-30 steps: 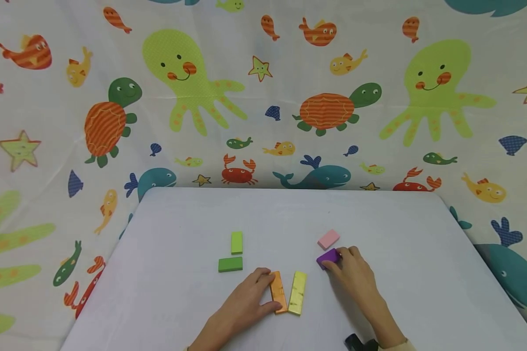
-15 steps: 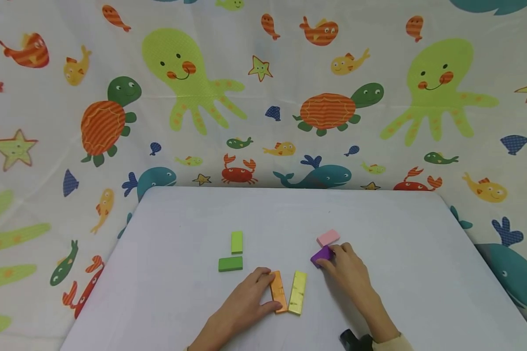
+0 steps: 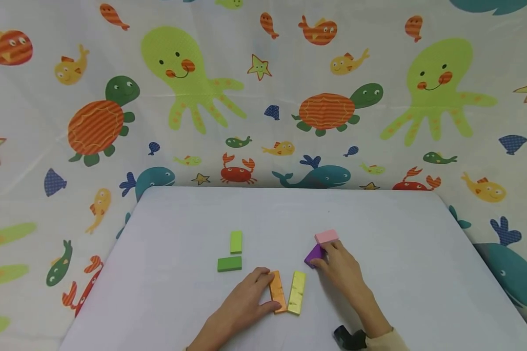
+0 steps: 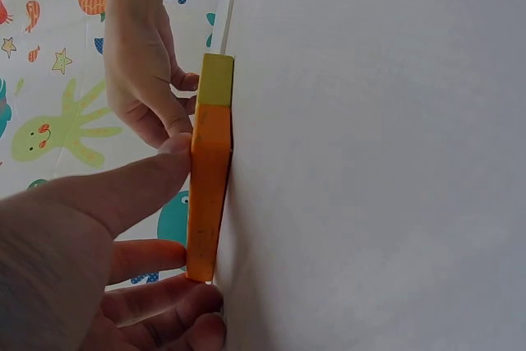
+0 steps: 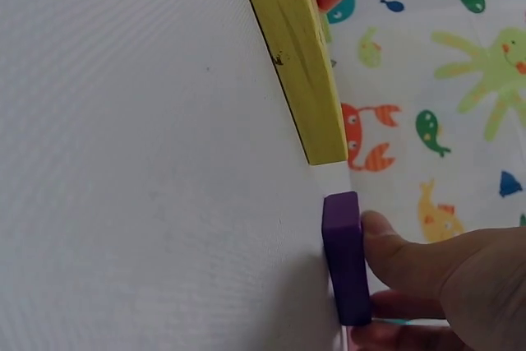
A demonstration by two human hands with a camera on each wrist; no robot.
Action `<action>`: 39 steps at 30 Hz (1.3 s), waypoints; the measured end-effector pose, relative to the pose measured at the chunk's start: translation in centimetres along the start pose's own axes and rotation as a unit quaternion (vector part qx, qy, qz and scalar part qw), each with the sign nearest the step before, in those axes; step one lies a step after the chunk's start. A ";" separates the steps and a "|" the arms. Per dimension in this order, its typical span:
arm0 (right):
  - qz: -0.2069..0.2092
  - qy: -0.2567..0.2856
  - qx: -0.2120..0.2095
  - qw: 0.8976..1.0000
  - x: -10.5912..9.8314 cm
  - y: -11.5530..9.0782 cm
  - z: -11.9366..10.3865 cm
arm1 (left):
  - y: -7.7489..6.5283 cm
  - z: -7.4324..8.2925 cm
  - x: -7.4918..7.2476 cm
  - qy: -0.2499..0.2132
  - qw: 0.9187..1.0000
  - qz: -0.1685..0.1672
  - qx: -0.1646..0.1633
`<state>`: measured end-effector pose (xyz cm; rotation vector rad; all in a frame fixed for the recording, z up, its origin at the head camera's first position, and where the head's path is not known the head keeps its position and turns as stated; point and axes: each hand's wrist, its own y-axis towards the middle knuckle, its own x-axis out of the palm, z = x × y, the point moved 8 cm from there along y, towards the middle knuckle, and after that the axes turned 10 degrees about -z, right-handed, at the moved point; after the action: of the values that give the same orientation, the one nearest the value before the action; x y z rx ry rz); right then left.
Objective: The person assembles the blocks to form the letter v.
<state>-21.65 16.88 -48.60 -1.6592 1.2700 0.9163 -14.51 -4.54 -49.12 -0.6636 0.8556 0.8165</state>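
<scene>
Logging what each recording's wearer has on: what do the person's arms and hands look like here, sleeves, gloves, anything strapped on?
Both hands are bare: no gloves, no rings visible. The right hand leads to a wrist with a pale cream sleeve cuff and a small black device beside it at the frame's bottom edge. The left hand and its forearm show no sleeve in view.

left hand (image 3: 246, 301): fingers curled, thumb out, gripping | right hand (image 3: 340, 268): fingers bent, pinching

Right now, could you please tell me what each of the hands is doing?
Left hand: grips the orange block, thumb and fingers on its edges.
Right hand: pinches the purple block.
</scene>
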 end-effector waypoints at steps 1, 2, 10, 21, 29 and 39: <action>0.000 -0.001 -0.001 1.000 0.0 0.0 -0.1 | 0.0 0.0 0.0 0.000 1.000 0.001 0.002; 0.001 0.000 -0.003 1.000 0.0 0.0 -0.1 | 0.0 0.0 0.0 0.001 1.000 0.002 0.003; -0.011 0.004 0.000 1.000 0.0 0.2 -0.7 | 0.0 -0.1 0.1 -0.002 1.000 0.000 0.001; -0.004 0.014 -0.042 0.999 0.3 0.4 -1.5 | 0.1 -0.2 0.0 -0.002 1.000 -0.001 0.001; -0.021 0.008 -0.063 0.998 0.9 0.5 -2.0 | 0.2 -0.2 0.1 -0.002 1.000 -0.005 -0.002; -0.017 -0.004 -0.096 0.995 0.9 0.3 -2.7 | 0.3 -0.3 0.1 -0.002 1.000 -0.013 -0.005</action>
<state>-21.63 14.06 -48.41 -1.8177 1.1731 1.0509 -14.86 -4.58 -49.48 -0.6797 0.8396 0.7990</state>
